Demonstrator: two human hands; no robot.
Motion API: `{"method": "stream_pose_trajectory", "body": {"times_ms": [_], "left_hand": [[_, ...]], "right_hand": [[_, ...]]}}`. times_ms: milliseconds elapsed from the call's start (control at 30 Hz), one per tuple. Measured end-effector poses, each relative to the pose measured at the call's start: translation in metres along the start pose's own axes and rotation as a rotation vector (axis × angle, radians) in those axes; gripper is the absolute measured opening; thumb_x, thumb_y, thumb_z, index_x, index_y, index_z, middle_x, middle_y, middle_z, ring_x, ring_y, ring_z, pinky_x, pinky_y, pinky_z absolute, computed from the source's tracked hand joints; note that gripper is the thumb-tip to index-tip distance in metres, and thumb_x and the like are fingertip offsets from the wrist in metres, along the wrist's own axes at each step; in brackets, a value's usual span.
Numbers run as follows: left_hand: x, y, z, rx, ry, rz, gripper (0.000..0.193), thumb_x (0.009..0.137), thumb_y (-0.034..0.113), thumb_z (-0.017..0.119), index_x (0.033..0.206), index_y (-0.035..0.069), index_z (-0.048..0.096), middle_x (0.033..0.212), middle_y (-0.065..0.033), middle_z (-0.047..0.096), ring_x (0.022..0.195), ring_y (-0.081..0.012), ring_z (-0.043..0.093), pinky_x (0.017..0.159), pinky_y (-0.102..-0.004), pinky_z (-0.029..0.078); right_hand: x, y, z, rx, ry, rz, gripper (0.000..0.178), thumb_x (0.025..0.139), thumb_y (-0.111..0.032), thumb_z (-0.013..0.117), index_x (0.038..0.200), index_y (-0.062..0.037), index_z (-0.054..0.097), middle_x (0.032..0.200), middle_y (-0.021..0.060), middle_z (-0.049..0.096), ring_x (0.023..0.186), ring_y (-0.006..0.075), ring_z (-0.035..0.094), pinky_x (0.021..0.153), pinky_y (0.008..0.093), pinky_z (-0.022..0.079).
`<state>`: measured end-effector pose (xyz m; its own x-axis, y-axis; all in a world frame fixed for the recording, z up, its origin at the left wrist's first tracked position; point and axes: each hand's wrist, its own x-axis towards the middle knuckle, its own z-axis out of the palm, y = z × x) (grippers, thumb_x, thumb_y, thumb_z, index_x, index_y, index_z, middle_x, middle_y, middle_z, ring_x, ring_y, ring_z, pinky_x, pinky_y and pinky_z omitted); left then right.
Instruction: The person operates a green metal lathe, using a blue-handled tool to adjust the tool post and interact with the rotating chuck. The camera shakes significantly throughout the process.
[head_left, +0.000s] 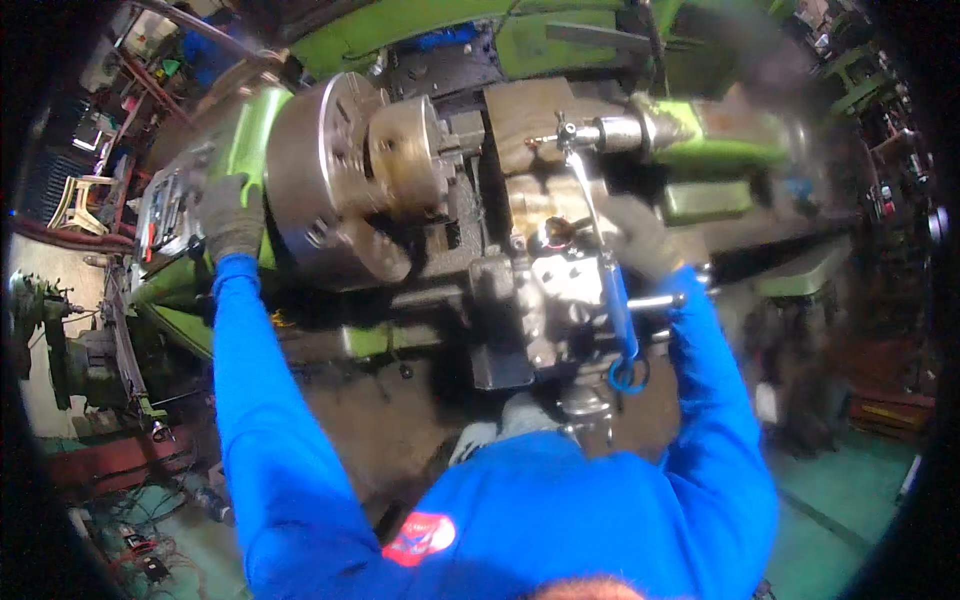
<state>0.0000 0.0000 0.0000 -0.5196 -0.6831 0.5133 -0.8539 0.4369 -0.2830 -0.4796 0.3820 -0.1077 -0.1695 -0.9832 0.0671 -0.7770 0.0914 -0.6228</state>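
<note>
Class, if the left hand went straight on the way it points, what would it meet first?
Most likely the green machine cover just ahead of the left hand, though depth is unclear and they may touch.

Dark curved fisheye rim, blurred right side, white glare on carriage (570, 278)

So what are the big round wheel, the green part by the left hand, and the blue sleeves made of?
Big round wheel: probably steel, dull grey-brown with a bright edge.
Green part: maybe painted metal, with glossy highlights.
Blue sleeves: likely cloth, matte, softly creased.
</note>
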Motion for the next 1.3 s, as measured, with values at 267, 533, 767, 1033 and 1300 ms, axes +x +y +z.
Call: {"method": "stream_pose_trajectory", "body": {"times_ms": [267, 533, 767, 1033, 1300], "left_hand": [[-0.139, 0.058, -0.016, -0.471, 0.519, -0.136, 0.022, 0.101, 0.008, 0.061, 0.118, -0.004, 0.067, 0.122, -0.0260, 0.066, 0.118, -0.0470, 0.061, 0.108, -0.0541, 0.047], [-0.475, 0.288, -0.009, -1.108, -0.284, -0.760, 0.025, 0.099, 0.017, 0.064, 0.120, 0.003, 0.069, 0.125, -0.0174, 0.068, 0.119, -0.0345, 0.063, 0.107, -0.0456, 0.048], [-0.426, 0.351, -0.111, -1.303, -0.246, -0.474, 0.024, 0.098, 0.018, 0.067, 0.118, 0.006, 0.071, 0.121, -0.0163, 0.071, 0.117, -0.0363, 0.064, 0.104, -0.0464, 0.050], [-0.260, 0.368, -0.167, -1.307, 0.109, -0.327, 0.036, 0.102, 0.014, 0.064, 0.136, 0.002, 0.058, 0.131, -0.0215, 0.060, 0.120, -0.0371, 0.060, 0.104, -0.0460, 0.051], [-0.234, 0.429, -0.161, -0.898, 0.144, -0.562, 0.042, 0.110, 0.027, 0.051, 0.141, -0.001, 0.056, 0.138, -0.0218, 0.058, 0.122, -0.0378, 0.058, 0.111, -0.0461, 0.043]], "right_hand": [[-0.214, 0.015, -0.030, 0.059, 0.825, 0.623, 0.043, 0.105, -0.021, 0.060, 0.141, 0.0027, 0.062, 0.141, 0.0183, 0.065, 0.133, 0.0290, 0.060, 0.116, 0.0395, 0.043], [-0.496, 0.095, 0.107, 0.011, 1.004, 1.010, 0.037, 0.100, -0.030, 0.066, 0.110, 0.0047, 0.072, 0.105, 0.0174, 0.075, 0.095, 0.0286, 0.067, 0.089, 0.0447, 0.052], [-0.484, 0.091, 0.055, -0.106, 0.809, 1.031, 0.038, 0.100, -0.022, 0.066, 0.125, 0.0066, 0.068, 0.123, 0.0235, 0.069, 0.114, 0.0343, 0.065, 0.103, 0.0451, 0.051], [-0.435, 0.136, 0.016, -0.072, 0.705, 0.661, 0.044, 0.099, -0.020, 0.061, 0.133, 0.0074, 0.064, 0.135, 0.0254, 0.065, 0.125, 0.0382, 0.062, 0.109, 0.0463, 0.047], [-0.508, 0.242, 0.019, 0.008, 0.345, 0.979, 0.040, 0.095, -0.019, 0.063, 0.130, -0.0002, 0.069, 0.133, 0.0217, 0.067, 0.120, 0.0387, 0.064, 0.103, 0.0465, 0.050]]}}
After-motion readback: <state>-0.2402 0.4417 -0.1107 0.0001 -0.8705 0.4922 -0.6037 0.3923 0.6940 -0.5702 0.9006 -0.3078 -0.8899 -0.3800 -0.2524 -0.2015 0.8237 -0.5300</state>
